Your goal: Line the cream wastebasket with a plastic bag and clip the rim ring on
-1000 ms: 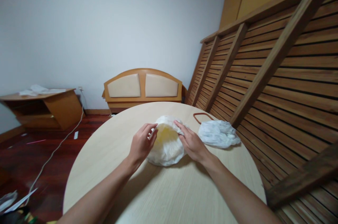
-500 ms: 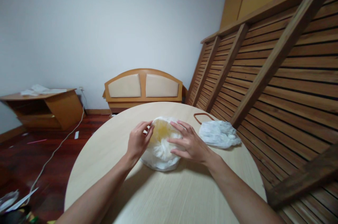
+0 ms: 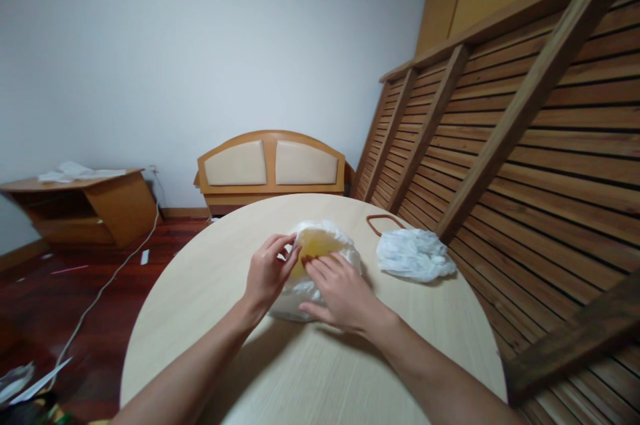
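Shifting: R hand [image 3: 345, 291] off R edge of white bag [image 3: 303, 288] since 0.5s ago, now over yellow patch [image 3: 320, 241], fingers near-together, grip can't tell | L hand [image 3: 270, 268] pinching L edge | bag on tabletop [image 3: 190, 285] btwn hands | work prob. now mid-bag

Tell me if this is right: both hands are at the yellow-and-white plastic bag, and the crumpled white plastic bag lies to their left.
Wrong side: the head view shows the crumpled white plastic bag to the right of both hands. The rest holds.
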Demonstrator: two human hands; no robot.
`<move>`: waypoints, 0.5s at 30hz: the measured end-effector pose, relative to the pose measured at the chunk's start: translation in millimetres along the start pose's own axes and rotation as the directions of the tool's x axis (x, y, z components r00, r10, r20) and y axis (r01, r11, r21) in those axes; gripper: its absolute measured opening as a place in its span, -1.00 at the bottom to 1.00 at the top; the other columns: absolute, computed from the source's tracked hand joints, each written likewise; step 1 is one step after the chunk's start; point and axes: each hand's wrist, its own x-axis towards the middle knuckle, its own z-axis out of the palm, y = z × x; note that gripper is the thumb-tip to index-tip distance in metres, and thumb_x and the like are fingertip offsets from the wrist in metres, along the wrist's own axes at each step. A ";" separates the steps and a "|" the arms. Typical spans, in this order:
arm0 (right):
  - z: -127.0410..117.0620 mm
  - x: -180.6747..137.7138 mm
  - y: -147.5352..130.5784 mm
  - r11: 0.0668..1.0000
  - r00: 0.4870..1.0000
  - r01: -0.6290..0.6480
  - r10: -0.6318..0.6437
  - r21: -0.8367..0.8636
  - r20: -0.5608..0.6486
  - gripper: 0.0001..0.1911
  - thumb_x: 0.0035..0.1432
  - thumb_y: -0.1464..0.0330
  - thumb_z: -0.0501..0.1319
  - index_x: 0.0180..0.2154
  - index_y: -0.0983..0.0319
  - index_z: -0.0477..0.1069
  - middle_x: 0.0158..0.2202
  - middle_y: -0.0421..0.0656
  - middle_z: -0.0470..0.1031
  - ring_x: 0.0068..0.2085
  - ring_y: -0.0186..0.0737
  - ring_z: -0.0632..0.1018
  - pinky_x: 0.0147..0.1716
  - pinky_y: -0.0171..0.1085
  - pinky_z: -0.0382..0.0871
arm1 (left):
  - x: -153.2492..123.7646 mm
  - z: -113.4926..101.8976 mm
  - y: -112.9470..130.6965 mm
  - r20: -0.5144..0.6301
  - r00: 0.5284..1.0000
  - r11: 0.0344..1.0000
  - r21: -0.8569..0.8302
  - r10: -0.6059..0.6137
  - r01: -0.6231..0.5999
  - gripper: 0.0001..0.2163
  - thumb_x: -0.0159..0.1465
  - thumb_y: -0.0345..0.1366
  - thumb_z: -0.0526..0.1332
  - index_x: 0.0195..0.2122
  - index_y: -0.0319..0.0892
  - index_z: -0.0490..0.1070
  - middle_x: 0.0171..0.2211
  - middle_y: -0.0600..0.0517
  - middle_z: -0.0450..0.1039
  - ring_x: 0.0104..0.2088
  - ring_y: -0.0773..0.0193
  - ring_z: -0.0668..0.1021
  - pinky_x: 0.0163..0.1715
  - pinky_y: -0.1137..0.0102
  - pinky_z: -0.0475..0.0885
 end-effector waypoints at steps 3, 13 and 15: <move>13.7 -3.0 -5.7 0.987 0.988 -0.111 0.122 -0.113 0.094 -0.28 0.12 -0.06 0.27 0.09 0.38 0.43 -0.10 0.14 0.60 -0.02 0.14 0.54 0.21 0.10 0.15 | -3.1 4.5 3.0 0.014 0.999 0.999 0.021 0.035 -0.035 -0.79 0.34 -0.24 0.20 -0.07 -0.17 0.51 -0.25 -0.02 0.53 -0.48 0.41 0.52 -0.54 0.53 0.51; 19.5 -0.3 -11.1 0.977 0.980 -0.184 0.191 -0.111 0.051 -0.36 0.21 -0.03 0.20 0.03 0.40 0.45 -0.07 0.19 0.56 -0.02 0.20 0.51 0.10 0.14 0.25 | -6.0 8.8 6.5 0.011 0.995 0.993 0.063 0.098 -0.099 -0.80 0.35 -0.23 0.18 -0.08 -0.16 0.50 -0.26 -0.01 0.53 -0.49 0.42 0.53 -0.56 0.55 0.53; 21.4 1.4 -13.8 0.976 0.974 -0.188 0.199 -0.109 0.104 -0.38 0.24 -0.04 0.16 -0.02 0.39 0.48 -0.13 0.19 0.57 -0.06 0.18 0.54 0.01 0.08 0.33 | -6.1 8.9 7.0 0.013 0.995 0.994 0.046 0.101 -0.101 -0.80 0.35 -0.23 0.19 -0.08 -0.16 0.50 -0.26 -0.02 0.53 -0.48 0.42 0.53 -0.56 0.55 0.53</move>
